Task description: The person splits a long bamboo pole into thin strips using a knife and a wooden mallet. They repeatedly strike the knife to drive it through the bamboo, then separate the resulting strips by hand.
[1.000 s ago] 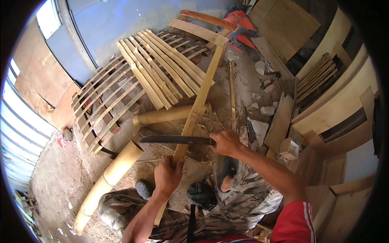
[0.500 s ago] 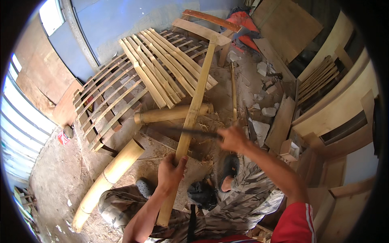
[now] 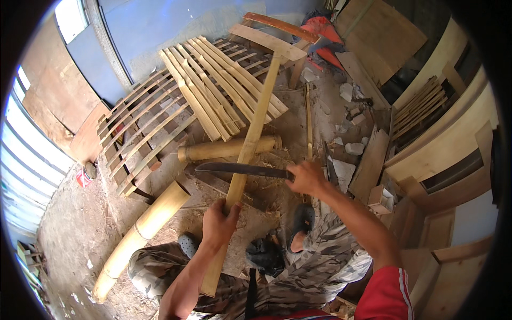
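Observation:
My left hand [image 3: 220,223] is closed round a long split bamboo strip [image 3: 253,136], below its middle. The strip slants up and away, its far end at the wooden bench [image 3: 266,41] and its near end over my lap. In my right hand [image 3: 308,178] is the handle of a machete [image 3: 234,168]. Its long dark blade points left and lies across the strip, a little beyond my left hand. How firmly the blade touches the bamboo I cannot tell. Behind the strip, a thick bamboo pole [image 3: 229,148] lies on the ground.
Several split bamboo strips [image 3: 213,90] are piled on a slatted frame [image 3: 146,128] at the far left. Another bamboo pole [image 3: 140,234] leans beside my left leg. Wooden furniture parts [image 3: 442,144] line the right side, with stone rubble [image 3: 353,148] near them. A black bag [image 3: 265,255] sits between my feet.
The machete was blurred by motion and is now sharp, its blade slightly higher against the strip. My left hand and the strip have shifted slightly left.

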